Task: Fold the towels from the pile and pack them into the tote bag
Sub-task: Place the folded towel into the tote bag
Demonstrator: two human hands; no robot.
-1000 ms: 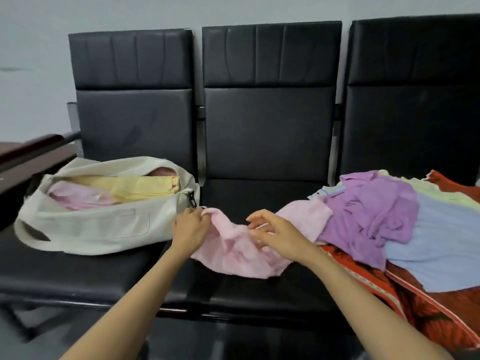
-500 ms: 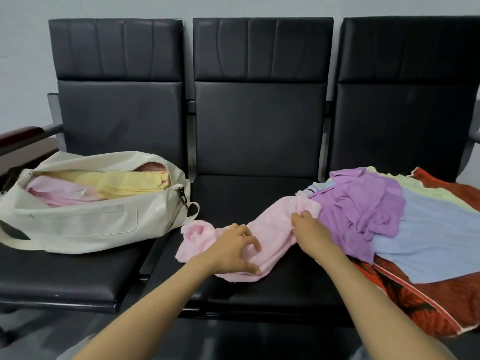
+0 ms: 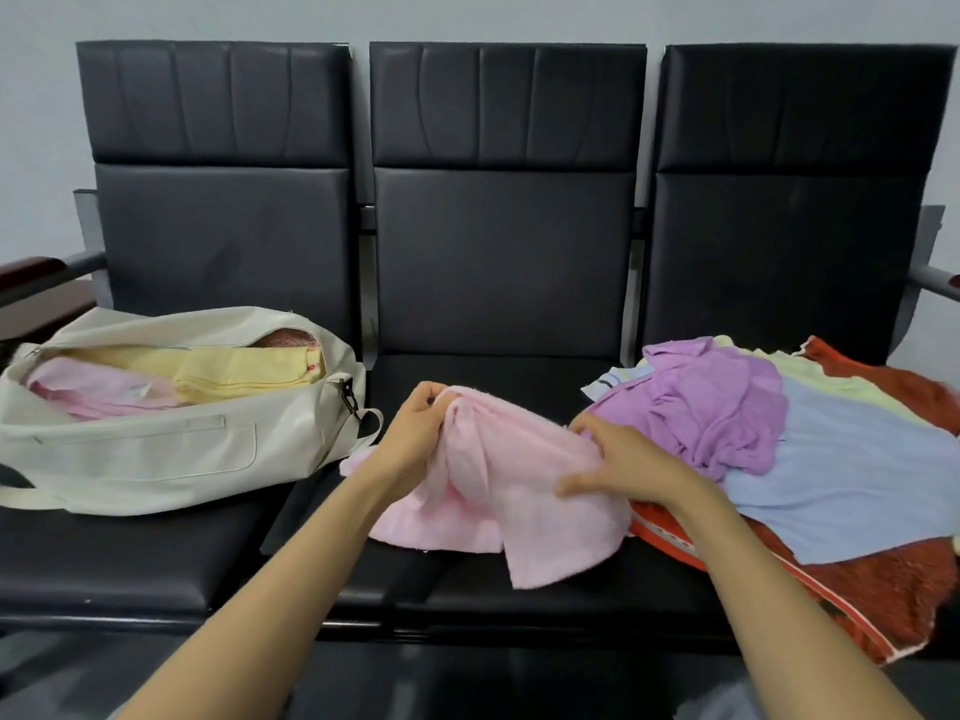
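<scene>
Your left grip (image 3: 410, 439) pinches a bunched edge of the pink towel (image 3: 498, 506); your right grip (image 3: 618, 472) clutches its other side. It drapes on the middle seat (image 3: 498, 376), between tote bag (image 3: 156, 459) and pile (image 3: 810, 459). Find both corners, stretch it flat, then fold evenly.

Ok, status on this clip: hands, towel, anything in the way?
Left hand, right hand: both gripping crumpled pink terry towel over middle seat, not yet folded. Cream canvas tote bag open on left seat, path to it unobstructed.

Single head view, forward-down, near the black seats (image 3: 498, 387).
</scene>
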